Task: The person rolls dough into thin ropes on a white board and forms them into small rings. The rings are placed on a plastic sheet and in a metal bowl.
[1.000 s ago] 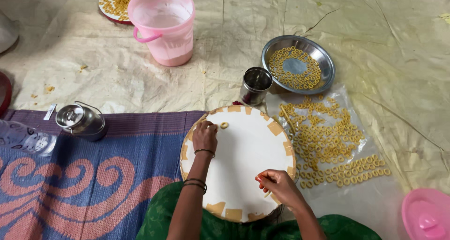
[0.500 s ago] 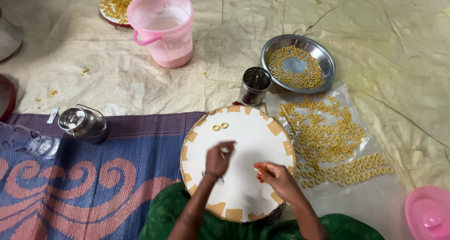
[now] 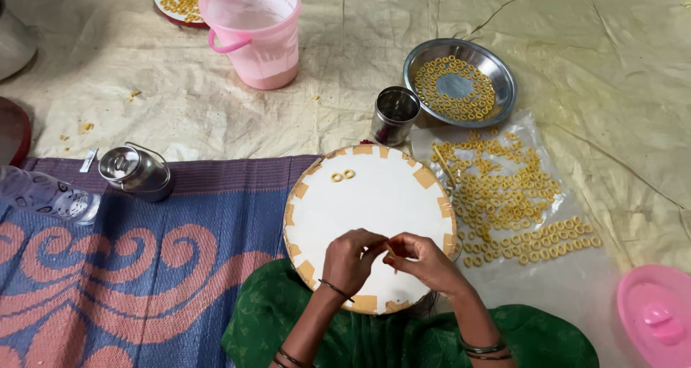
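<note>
A round white board (image 3: 374,202) with tan tape patches on its rim lies in front of my lap. Over its near edge my left hand (image 3: 350,259) and my right hand (image 3: 425,260) meet, fingertips pinching one small strip of yellow dough (image 3: 391,253) between them. Two finished dough rings (image 3: 342,175) rest on the far part of the board, apart from my hands.
Many dough rings (image 3: 504,195) lie on a clear plastic sheet to the right. A steel plate (image 3: 497,66) holds more rings. A steel cup (image 3: 394,115), pink bucket (image 3: 252,30), small lidded steel can (image 3: 137,170), plastic bottle (image 3: 43,195) and pink lid (image 3: 658,317) stand around.
My left hand left two rings at the far side of the board and drew back toward me. It now meets my right hand on the dough strip.
</note>
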